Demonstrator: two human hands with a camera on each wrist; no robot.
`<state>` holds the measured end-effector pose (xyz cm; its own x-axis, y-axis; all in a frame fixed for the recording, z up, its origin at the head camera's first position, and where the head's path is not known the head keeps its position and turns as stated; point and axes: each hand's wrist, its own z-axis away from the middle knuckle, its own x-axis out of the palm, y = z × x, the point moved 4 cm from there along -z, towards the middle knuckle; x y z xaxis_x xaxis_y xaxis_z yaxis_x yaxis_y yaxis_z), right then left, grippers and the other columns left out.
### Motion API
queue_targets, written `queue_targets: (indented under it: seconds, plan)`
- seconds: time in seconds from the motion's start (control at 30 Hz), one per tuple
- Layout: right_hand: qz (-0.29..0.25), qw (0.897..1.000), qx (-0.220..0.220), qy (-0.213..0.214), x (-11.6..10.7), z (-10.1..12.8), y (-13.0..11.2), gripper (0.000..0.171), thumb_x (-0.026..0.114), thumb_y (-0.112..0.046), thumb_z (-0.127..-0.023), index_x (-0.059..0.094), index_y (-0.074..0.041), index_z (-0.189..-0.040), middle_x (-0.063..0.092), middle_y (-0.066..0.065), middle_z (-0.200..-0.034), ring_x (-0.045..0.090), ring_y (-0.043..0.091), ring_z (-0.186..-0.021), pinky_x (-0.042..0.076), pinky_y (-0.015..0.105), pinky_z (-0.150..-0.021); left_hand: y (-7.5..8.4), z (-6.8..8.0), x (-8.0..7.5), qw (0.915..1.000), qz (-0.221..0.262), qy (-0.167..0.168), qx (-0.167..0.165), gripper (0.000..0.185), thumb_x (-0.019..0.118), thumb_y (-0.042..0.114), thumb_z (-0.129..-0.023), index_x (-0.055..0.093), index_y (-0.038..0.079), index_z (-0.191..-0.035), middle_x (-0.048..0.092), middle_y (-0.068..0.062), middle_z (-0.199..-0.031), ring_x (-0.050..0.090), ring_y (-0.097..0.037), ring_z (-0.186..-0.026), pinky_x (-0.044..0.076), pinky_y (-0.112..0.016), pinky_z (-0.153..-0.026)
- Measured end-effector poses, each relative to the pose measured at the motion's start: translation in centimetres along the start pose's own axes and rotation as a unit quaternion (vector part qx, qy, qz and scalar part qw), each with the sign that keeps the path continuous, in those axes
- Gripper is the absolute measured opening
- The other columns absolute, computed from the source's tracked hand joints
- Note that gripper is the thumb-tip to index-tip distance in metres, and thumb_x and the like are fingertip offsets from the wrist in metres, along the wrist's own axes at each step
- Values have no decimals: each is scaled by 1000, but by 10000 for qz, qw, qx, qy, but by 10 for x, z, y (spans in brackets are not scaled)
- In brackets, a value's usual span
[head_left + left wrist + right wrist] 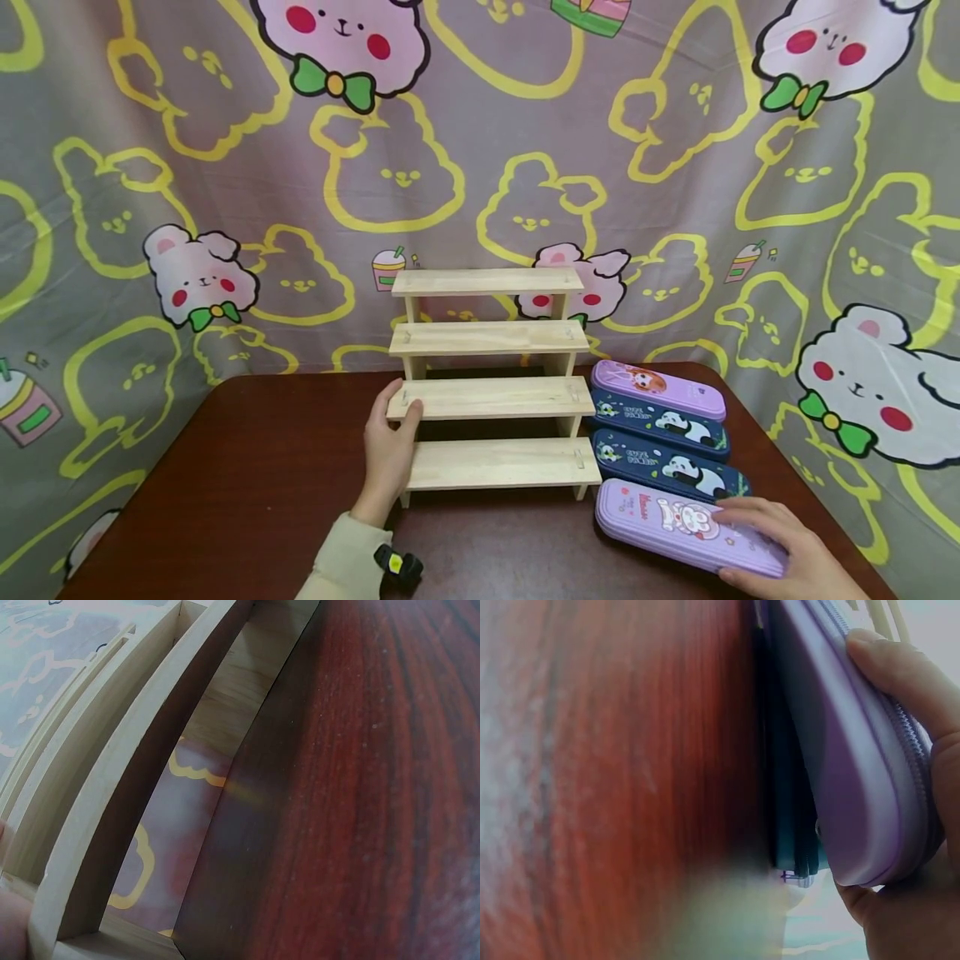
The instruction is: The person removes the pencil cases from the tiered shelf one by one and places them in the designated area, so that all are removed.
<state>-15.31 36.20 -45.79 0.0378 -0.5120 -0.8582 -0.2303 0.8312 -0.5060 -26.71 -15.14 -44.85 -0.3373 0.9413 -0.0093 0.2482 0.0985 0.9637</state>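
Backdrop: grey cloth [480, 167] printed with pink bears and yellow outlines, hung behind and to both sides of a dark reddish wooden table [247, 483].

Four-step pale wooden riser [491, 375] stands mid-table, steps rising toward the far side. Left hand [390, 450] at its left end: thumb on top of the second step from the near side, fingers wrapped round the side post, so clamped on the riser.

Right of the riser, four pencil cases in a row, near to far: lilac pencil case [678, 523], two navy panda cases [663, 462], [660, 421], a purple case [656, 387].

Right hand [787, 550] holds the right end of the lilac pencil case, fingers on the lid, thumb under the near edge. Case lies on the table, touching the near navy case.
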Motion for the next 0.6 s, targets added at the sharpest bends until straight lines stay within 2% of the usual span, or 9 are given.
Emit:
queue_targets:
  seconds: [0.13,0.27,0.33,0.47,0.6]
  plan:
    - [-16,9998,-165,51,1,-1,-1,53,84,-40,-75,65,-38,-124,56,-2,-124,41,-1,-103,49,40,-77,1,0,0,10000,-14,-19,36,48,66,27,-97,50,20,-142,45,-2,-146,34,-19,-137,30,-47,-108]
    - [76,9999,-142,-35,2,-1,-2,54,84,-44,-74,63,-40,-124,56,-4,-125,37,-4,-106,49,34,-78,1,0,0,10000,-22,-6,52,49,66,27,-96,50,21,-142,46,-2,-146,35,-19,-136,30,-46,-108]
    - [114,9998,-57,-143,4,-1,-3,55,82,-48,-74,63,-42,-124,56,-4,-126,37,2,-110,50,37,-82,1,0,0,10000,-29,5,43,49,66,27,-96,50,21,-142,46,-2,-146,35,-19,-136,30,-46,-108]
    - [97,9991,103,-399,7,-3,-7,57,82,-54,-71,64,-40,-123,56,-2,-127,40,23,-117,45,61,-86,1,1,0,10000,-29,17,31,49,67,27,-96,50,21,-142,46,-2,-146,34,-19,-137,29,-46,-109]
    - [155,9977,146,-638,10,-7,-9,59,81,-56,-69,65,-36,-122,56,-2,-125,42,31,-118,42,66,-86,1,1,0,10000,-22,21,48,49,66,27,-96,51,21,-142,45,-2,-146,34,-19,-137,29,-46,-109]
